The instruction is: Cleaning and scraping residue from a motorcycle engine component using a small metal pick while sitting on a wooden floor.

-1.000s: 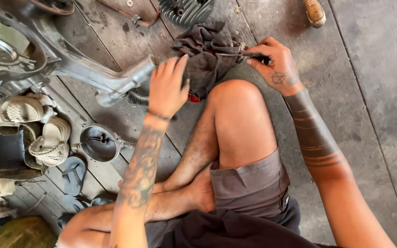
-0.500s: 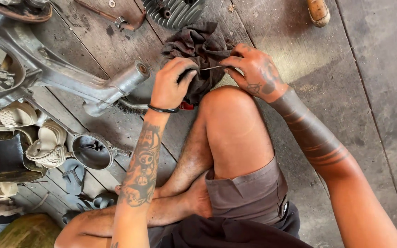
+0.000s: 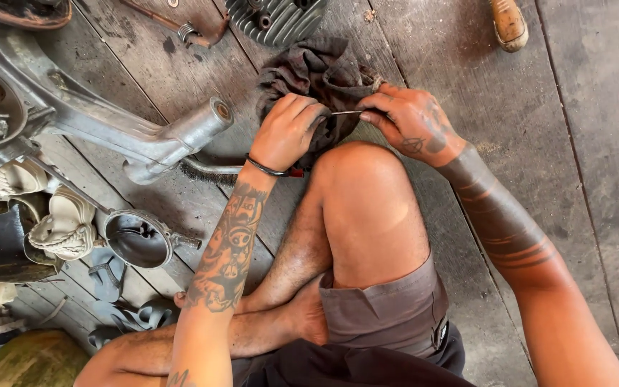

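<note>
The rag [image 3: 320,75], dark and crumpled, lies bunched on the plank floor [image 3: 582,143] at upper centre of the frame, just beyond the person's raised knee, with both hands on its near edge. It looks soft, light and limp, likely greasy, so it would sag wherever it is lifted; a gathered fistful gives the surest hold. To its left, a large grey metal casing [image 3: 109,136] with a round tube end fills the upper left of the frame. Above the rag sits a finned metal part [image 3: 277,18] at the top edge. At lower left lies a round metal ring [image 3: 137,240] with a small stub.

The left hand [image 3: 288,132] is curled closed, fingers pressed into the cloth and around one end of a thin metal rod [image 3: 345,112]. The right hand [image 3: 413,125] pinches the rod's other end between thumb and fingertips. The rod is slender and stiff, probably slick with oil, so it is best gripped near the ends, as it is now. A wire brush [image 3: 213,169] lies under the left wrist.
</note>
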